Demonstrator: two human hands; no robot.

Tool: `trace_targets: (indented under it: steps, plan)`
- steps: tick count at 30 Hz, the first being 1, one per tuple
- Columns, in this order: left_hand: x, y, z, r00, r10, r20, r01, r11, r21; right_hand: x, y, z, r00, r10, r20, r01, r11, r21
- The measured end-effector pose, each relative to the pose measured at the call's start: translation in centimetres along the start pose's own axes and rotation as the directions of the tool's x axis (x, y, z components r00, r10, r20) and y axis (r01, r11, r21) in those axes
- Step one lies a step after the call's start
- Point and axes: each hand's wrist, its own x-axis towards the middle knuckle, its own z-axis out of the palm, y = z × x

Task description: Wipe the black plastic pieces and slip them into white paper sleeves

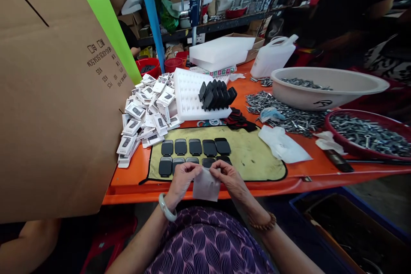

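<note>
Between my two hands hangs a small translucent plastic bag [206,186], pinched along its upper edge. My left hand [184,177] holds one top corner, and my right hand [229,177] grips the other. Just beyond them, black rounded-square devices [195,147] lie in two rows on a yellow cloth mat [247,154]; my hands partly cover the nearer row. More black pieces [216,95] stand packed in a white foam tray [189,94] behind the mat.
A heap of small white boxes [154,107] lies left of the mat, beside a tall cardboard box [58,107]. Rightward are loose metal parts [289,115], a cream basin [321,94], a red basin [356,115] and a white plastic bag [284,144]. A white jug [272,58] stands behind.
</note>
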Motion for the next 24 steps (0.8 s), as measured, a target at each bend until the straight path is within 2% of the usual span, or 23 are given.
trace_targets:
  steps: [5,9,11,13,15,18,21,23,24]
  plan:
    - [-0.6,-0.6,0.6,1.0,-0.024,-0.007,0.023,0.984,-0.179,-0.5,1.1,0.5,0.998,0.033,0.058,-0.031,0.999,-0.019]
    - [-1.8,-1.4,1.0,0.982,-0.186,0.043,0.185,0.875,-0.447,-1.2,2.0,1.2,0.996,0.064,0.063,-0.064,0.998,-0.006]
    - [-2.4,-1.9,0.6,0.956,-0.268,0.118,0.29,0.812,-0.508,-1.5,2.3,1.6,0.997,0.07,0.044,-0.072,0.996,0.056]
    - [-2.9,-2.1,-0.2,0.929,-0.301,0.214,0.369,0.792,-0.487,-1.9,2.3,2.1,0.99,0.119,0.075,-0.131,0.977,0.169]
    - [-3.3,-2.0,-1.3,0.915,-0.298,0.273,0.394,0.81,-0.435,-2.1,2.4,2.6,0.961,0.212,0.181,-0.256,0.925,0.281]
    - [-3.9,-1.2,-3.1,0.928,-0.274,0.251,0.361,0.828,-0.429,-2.3,2.6,3.5,0.877,0.293,0.381,-0.416,0.86,0.295]
    - [-4.6,-0.2,-4.9,0.943,-0.259,0.209,0.326,0.844,-0.426,-1.8,2.6,4.6,0.815,0.275,0.51,-0.42,0.886,0.194]
    - [-5.1,0.4,-6.3,0.955,-0.23,0.189,0.281,0.905,-0.318,-1.1,2.3,5.4,0.797,0.248,0.551,-0.358,0.928,0.101]
    - [-5.4,0.7,-7.1,0.962,-0.207,0.179,0.243,0.947,-0.212,-0.7,2.1,5.7,0.789,0.236,0.567,-0.315,0.948,0.044]
